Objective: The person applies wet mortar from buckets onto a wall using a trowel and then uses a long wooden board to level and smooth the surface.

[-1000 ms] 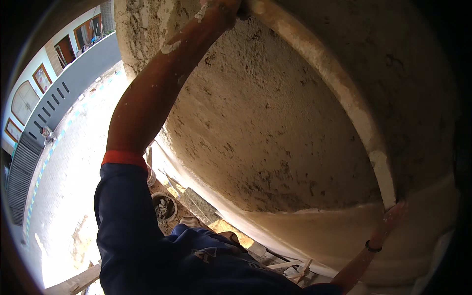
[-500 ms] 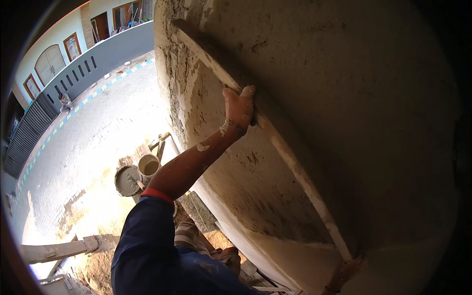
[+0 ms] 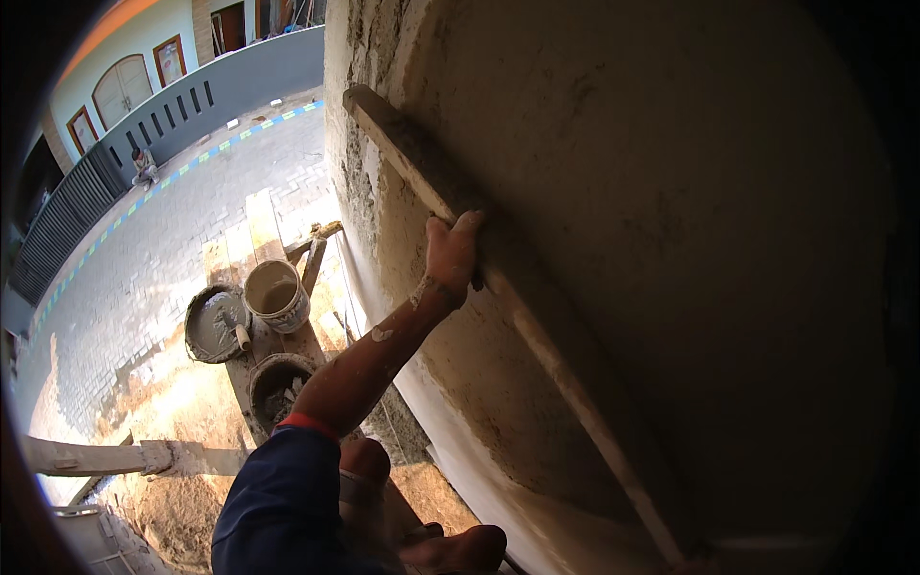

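A long, narrow plastering straightedge (image 3: 561, 369) leans diagonally against the plastered wall (image 3: 690, 249), from upper left to lower right. My left hand (image 3: 452, 254), spotted with dried plaster, is closed around its upper part, thumb and fingers at the bar's edge. At the bar's lower end is my right hand (image 3: 698, 563), dim in shadow and mostly cut off by the frame; it looks closed on the bar there. Rough, darker patches show on the wall left of the bar, and the surface to its right looks smoother but lies in deep shade.
Below left, planks (image 3: 264, 225) carry a pan of wet mortar (image 3: 217, 321) with a handled tool, a pale bucket (image 3: 278, 295) and a dark bucket (image 3: 278, 383). A wooden pole (image 3: 96, 458) crosses at lower left. Across the paving a person (image 3: 144, 168) sits by a grey wall.
The straightedge's upper end and my left hand have shifted lower in view. My view has also moved, bringing the dark bucket and more planks into sight.
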`<state>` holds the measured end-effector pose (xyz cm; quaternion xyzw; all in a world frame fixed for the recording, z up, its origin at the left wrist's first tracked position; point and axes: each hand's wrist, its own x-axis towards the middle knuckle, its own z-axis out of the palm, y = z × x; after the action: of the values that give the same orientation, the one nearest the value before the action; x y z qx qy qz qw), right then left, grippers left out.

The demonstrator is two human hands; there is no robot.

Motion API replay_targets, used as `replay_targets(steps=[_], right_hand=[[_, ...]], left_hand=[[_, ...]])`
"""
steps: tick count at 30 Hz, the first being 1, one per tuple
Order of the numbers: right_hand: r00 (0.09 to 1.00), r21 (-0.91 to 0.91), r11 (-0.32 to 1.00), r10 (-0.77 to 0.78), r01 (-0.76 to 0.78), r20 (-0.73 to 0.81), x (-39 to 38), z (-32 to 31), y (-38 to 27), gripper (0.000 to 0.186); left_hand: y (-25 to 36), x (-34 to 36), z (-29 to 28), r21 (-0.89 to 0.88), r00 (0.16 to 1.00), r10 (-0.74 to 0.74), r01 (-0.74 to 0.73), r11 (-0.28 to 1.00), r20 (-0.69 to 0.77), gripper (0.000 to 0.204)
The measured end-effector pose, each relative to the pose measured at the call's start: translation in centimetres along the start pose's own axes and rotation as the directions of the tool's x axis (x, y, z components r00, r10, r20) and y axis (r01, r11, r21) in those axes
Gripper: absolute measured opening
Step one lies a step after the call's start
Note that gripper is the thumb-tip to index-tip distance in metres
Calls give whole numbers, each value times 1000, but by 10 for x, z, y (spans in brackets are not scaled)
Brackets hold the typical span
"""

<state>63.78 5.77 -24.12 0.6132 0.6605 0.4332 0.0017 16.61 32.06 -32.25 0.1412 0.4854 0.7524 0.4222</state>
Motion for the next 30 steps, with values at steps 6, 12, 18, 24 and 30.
replay_targets(steps=[6,12,18,24,30], right_hand=[[937,-173,978,167,-118,307,-75,78,-68,47],[942,-162,977,179,-136,286,-149,159,-117,47],[915,-57,969,247,-241,319,-173,192,-143,48],[959,200,938,274,-283,70,-128,159,-170,44],[959,40,963,269,-267,-86,-73,147,-177,69]], left_hand=[[-130,19,-81,-36,996,-75,77,996,55,37],[-249,39,-130,-87,998,-3,9,996,61,35],[-245,35,-133,-108,995,38,-29,994,88,38],[-131,74,-89,62,943,317,-324,944,101,49],[16,106,-53,41,927,318,-332,942,198,64]])
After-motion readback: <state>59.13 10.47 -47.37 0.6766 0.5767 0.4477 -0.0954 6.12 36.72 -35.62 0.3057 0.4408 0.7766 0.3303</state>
